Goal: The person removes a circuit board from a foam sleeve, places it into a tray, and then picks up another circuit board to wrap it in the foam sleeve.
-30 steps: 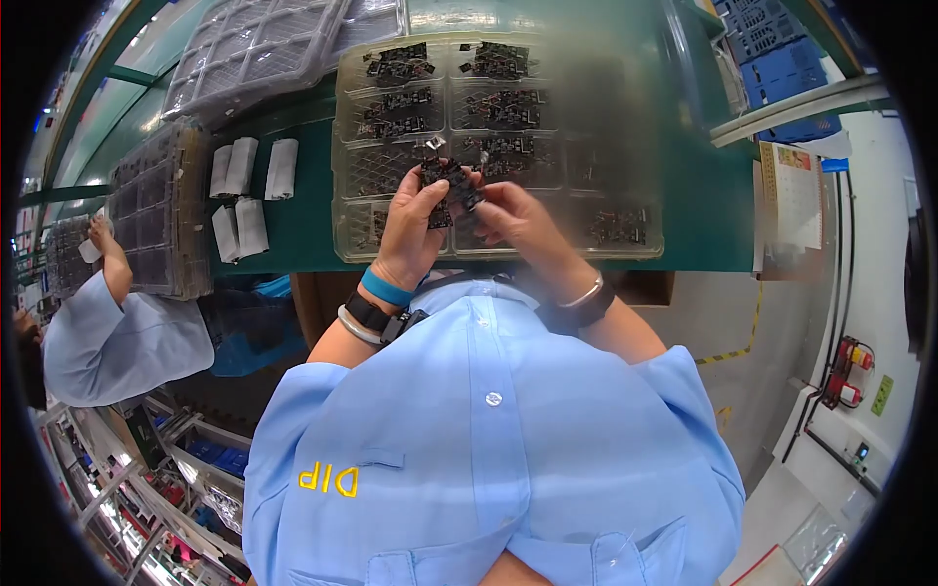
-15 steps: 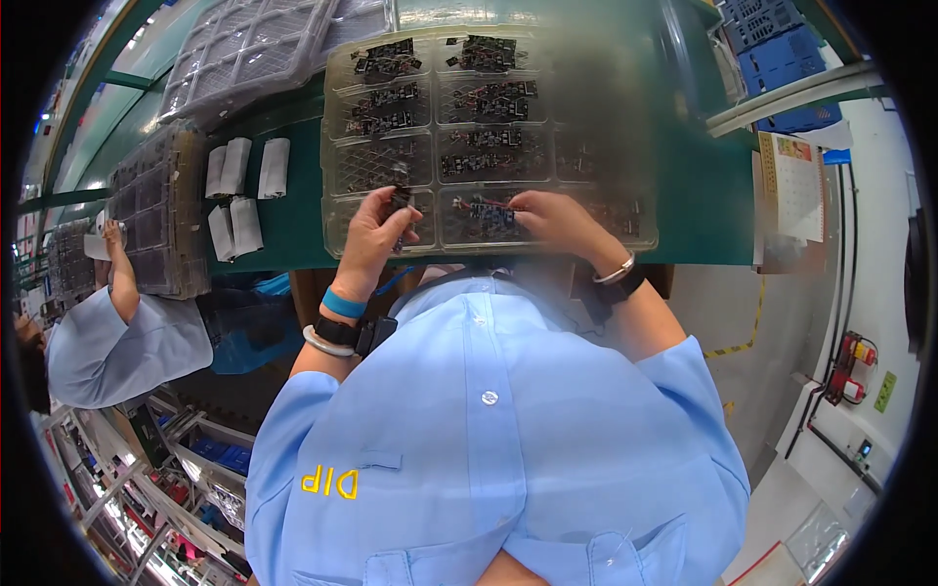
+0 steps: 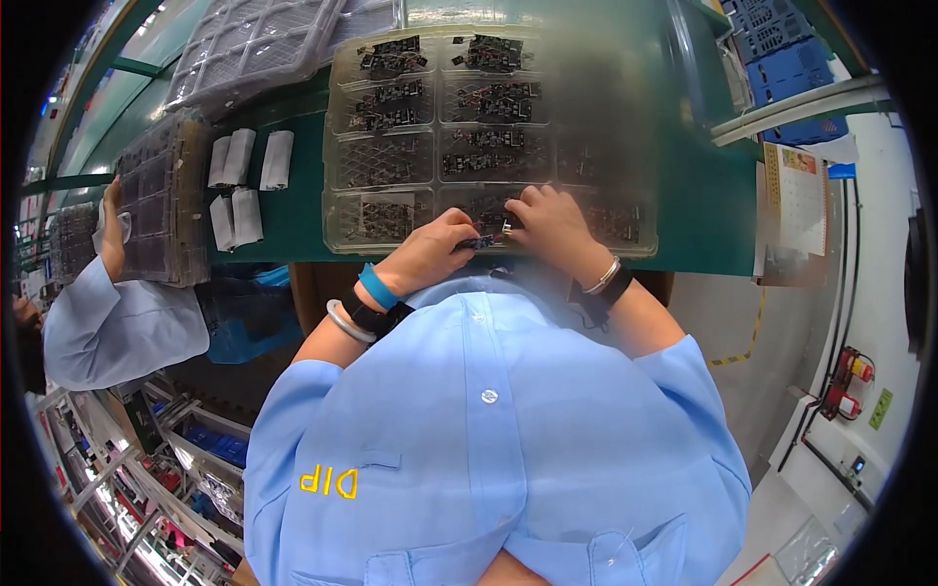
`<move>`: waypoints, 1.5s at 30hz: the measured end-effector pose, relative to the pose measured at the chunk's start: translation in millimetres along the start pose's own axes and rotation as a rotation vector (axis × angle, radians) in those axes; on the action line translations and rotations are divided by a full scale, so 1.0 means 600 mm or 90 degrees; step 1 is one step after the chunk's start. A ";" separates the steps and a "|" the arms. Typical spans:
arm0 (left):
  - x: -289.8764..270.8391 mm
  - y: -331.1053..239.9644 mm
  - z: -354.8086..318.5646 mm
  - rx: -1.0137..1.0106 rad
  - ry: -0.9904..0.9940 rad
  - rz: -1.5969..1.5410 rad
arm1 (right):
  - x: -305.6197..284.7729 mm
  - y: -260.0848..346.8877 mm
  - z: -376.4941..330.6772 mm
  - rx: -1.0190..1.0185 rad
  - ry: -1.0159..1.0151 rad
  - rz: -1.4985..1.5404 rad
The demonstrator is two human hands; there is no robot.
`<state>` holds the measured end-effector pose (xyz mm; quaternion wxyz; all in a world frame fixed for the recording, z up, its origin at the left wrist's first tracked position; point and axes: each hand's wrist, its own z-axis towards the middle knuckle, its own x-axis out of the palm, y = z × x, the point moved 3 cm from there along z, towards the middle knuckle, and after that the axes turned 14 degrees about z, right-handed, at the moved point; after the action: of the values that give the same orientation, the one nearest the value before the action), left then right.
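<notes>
A clear plastic compartment tray [image 3: 344,156] lies on the green table, its cells holding small dark circuit boards [image 3: 487,100]. My left hand [image 3: 430,252] pinches a small dark circuit board [image 3: 481,241] at the tray's near edge. My right hand [image 3: 547,223] rests right beside it, fingertips touching the same board and a small metal part. Both wrists carry bands: blue and black on the left, a silver bracelet and a dark strap on the right.
White foam blocks [image 3: 246,158] lie left of the tray. Another dark tray [image 3: 156,200] sits further left, where a co-worker's hand [image 3: 109,195] reaches. Empty clear trays [image 3: 256,41] are stacked at the back. A blue crate [image 3: 789,49] stands at the back right.
Both hands came down from the tray's middle rows to its near edge and closed together on one small board.
</notes>
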<state>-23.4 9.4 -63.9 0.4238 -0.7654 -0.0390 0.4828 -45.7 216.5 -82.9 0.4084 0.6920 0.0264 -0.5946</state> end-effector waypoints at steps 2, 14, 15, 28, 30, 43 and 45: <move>-0.004 0.001 -0.003 0.012 -0.007 0.029 | 0.001 0.002 -0.003 -0.025 -0.014 -0.061; -0.023 0.017 -0.043 -0.060 0.015 0.003 | -0.005 -0.016 -0.001 -0.006 -0.029 0.099; -0.025 0.015 -0.042 -0.060 0.014 0.003 | -0.005 -0.016 0.002 -0.007 -0.028 0.099; 0.029 0.025 0.043 0.025 0.145 0.047 | -0.009 -0.012 0.001 0.090 -0.086 0.162; 0.026 0.020 0.047 0.059 0.138 0.096 | -0.014 -0.012 -0.015 0.026 -0.073 0.137; -0.051 0.043 -0.020 -0.032 0.024 0.029 | 0.013 -0.005 -0.002 -0.160 0.037 -0.024; -0.057 0.038 -0.031 -0.049 0.035 0.026 | 0.019 -0.015 -0.002 -0.048 0.044 0.200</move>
<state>-35.4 -32.7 -52.1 0.3852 -0.7948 -0.0300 0.4680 -46.1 218.2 -97.3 0.5206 0.6921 -0.0456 -0.4979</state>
